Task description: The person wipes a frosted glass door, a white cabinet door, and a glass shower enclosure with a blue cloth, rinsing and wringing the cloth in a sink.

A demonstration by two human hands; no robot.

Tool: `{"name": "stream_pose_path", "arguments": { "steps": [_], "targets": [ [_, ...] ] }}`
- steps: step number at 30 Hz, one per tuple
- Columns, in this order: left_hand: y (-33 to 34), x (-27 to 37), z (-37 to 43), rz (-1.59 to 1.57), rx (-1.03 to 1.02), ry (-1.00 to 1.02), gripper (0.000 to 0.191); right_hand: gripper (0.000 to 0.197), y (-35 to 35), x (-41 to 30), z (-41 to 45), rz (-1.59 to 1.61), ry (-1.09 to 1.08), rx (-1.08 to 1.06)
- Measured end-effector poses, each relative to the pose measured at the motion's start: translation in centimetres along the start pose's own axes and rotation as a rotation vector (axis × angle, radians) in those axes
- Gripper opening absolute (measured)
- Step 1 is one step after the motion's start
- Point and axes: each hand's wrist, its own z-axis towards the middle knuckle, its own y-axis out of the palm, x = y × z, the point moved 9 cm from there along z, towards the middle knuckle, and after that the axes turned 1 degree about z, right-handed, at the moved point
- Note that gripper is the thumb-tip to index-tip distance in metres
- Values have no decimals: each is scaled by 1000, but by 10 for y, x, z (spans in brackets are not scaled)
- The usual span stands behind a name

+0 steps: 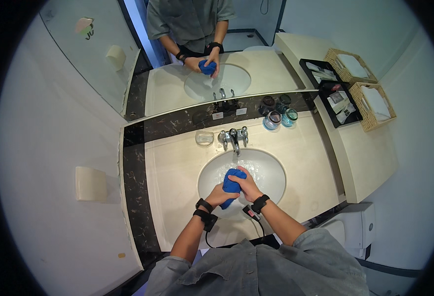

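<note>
Both of my hands grip a bunched blue cloth (232, 185) above the oval white sink basin (276, 177). My left hand (217, 195) clasps its lower left part, with the thumb across the front. On the upper right side, my right hand (249, 185) presses the cloth with its thumb over the top. Just beyond the hands stands a chrome faucet (234, 137) with two handles, and water runs from its spout into the basin. Part of the basin is hidden behind my hands and forearms.
A soap dish (204, 138) sits left of the faucet on the cream countertop (172, 185). Two glass tumblers (272, 120) stand to its right. A raised ledge holds a black tray (339, 104) of packets and a wicker basket (373, 106). A large mirror (261, 66) backs the counter.
</note>
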Motion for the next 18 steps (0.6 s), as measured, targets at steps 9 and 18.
{"name": "stream_pose_path", "arguments": {
  "steps": [9, 18],
  "targets": [
    [31, 70, -44, 1263, 302, 854, 42, 43, -10, 50, 0, 318, 278, 15],
    [-24, 66, -36, 389, 543, 405, 65, 24, 11, -31, -16, 224, -486, 284]
  ]
}}
